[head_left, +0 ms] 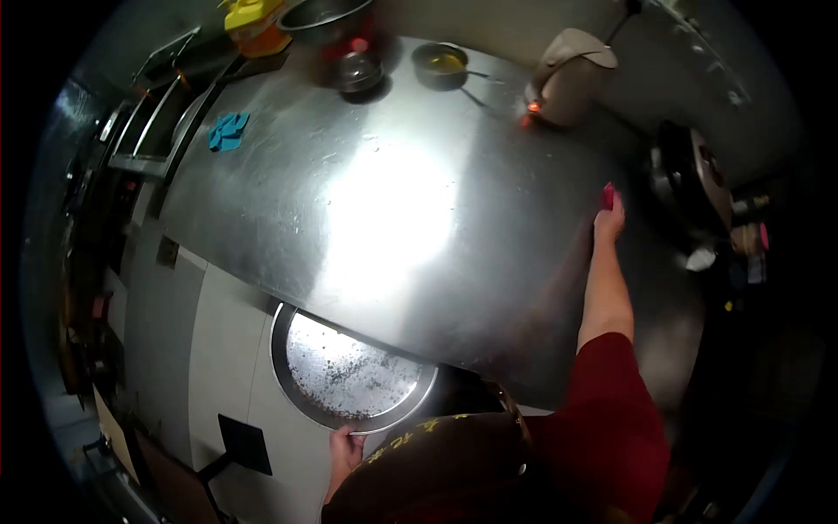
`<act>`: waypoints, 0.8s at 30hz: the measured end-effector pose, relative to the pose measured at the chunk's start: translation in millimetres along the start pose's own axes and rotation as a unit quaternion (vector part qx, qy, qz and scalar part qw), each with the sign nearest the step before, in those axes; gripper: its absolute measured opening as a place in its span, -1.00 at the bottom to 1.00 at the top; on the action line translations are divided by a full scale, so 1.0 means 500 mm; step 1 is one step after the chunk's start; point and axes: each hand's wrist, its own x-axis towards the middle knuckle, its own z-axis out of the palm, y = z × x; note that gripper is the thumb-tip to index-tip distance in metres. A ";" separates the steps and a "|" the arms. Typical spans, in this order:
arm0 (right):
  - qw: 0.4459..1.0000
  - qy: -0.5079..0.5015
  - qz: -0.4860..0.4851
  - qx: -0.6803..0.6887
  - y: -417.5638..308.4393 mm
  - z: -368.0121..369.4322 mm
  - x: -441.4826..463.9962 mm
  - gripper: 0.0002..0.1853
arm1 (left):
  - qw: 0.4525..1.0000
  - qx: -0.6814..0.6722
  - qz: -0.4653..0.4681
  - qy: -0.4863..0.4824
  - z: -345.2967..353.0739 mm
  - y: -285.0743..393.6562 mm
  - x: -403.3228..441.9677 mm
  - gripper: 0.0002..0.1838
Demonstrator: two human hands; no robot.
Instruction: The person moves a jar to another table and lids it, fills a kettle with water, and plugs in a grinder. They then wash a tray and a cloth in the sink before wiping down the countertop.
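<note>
My left hand [347,447] grips the near rim of a large round metal pan [353,371]. The pan is at the front edge of the steel table [262,205], its far side partly under or against that edge, and dark crumbs are scattered over its bottom. Stretched out over the table's right part, my right hand [611,220] is closed on a small pinkish-red cloth [608,196]. Most of that cloth is hidden by the fingers, so its exact shape cannot be made out.
A blue cloth [229,131] lies at the table's left. Along the back stand a yellow jug [255,26], metal bowls [358,72], a small pan [440,65] and a kettle [572,79]. A dark rounded appliance [690,183] is at right, a sink [161,131] at left.
</note>
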 end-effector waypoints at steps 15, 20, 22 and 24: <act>0.724 -0.467 -0.316 0.397 -0.588 -0.111 -0.700 -0.66 | 0.987 -0.132 -0.062 0.061 -0.020 -0.018 0.015 -0.54; 0.679 -0.537 -0.187 0.464 -0.663 -0.326 -0.546 -0.59 | 0.990 -0.132 -0.044 0.027 -0.011 0.003 0.013 -0.60; 0.749 -0.467 0.006 0.470 -0.588 -0.282 -0.475 -0.72 | 0.993 -0.118 -0.018 0.019 0.003 -0.005 0.013 -0.62; 0.896 -0.243 -0.036 0.370 -0.442 -0.184 -0.375 -0.65 | 0.996 -0.089 -0.010 0.018 -0.011 -0.008 0.006 -0.63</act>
